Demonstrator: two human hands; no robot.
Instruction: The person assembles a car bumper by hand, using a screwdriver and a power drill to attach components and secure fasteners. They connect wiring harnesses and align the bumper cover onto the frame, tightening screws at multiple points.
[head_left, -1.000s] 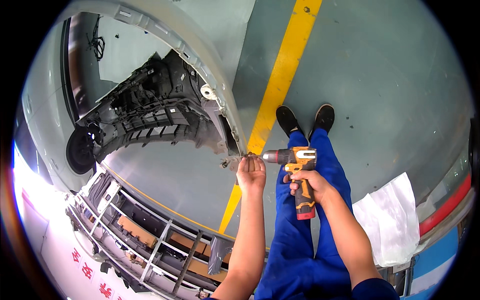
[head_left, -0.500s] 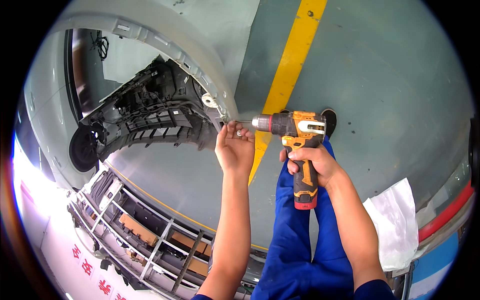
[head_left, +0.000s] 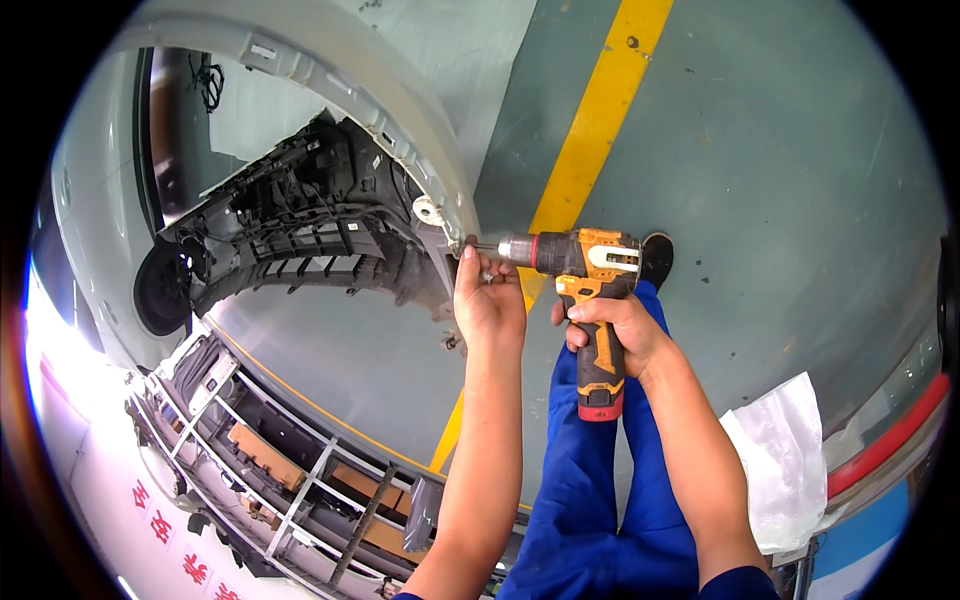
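Observation:
My right hand [head_left: 625, 325] grips a black and orange cordless drill [head_left: 590, 268] by its handle. The drill lies level, its silver chuck and thin bit pointing left. The bit meets the lower end of a light grey car bumper [head_left: 425, 150], by a small metal fitting there. My left hand [head_left: 492, 300] is closed beside the bit, palm up, with the thumb and a finger at the bumper's end. A small light-coloured piece shows among its curled fingers; its kind is too small to tell. A round white part [head_left: 428, 210] sits on the bumper just above.
Black inner trim with cables [head_left: 310, 200] lies inside the bumper's curve. A metal rack [head_left: 310, 490] holding boxes and parts stands lower left. White sheeting [head_left: 775, 460] lies at the right, near a red tube [head_left: 890, 440]. A yellow line [head_left: 600, 110] crosses the green floor.
The drill has shifted slightly left and now sits closer to my left hand. My left hand has moved a little right and down relative to the view. The view itself has shifted slightly.

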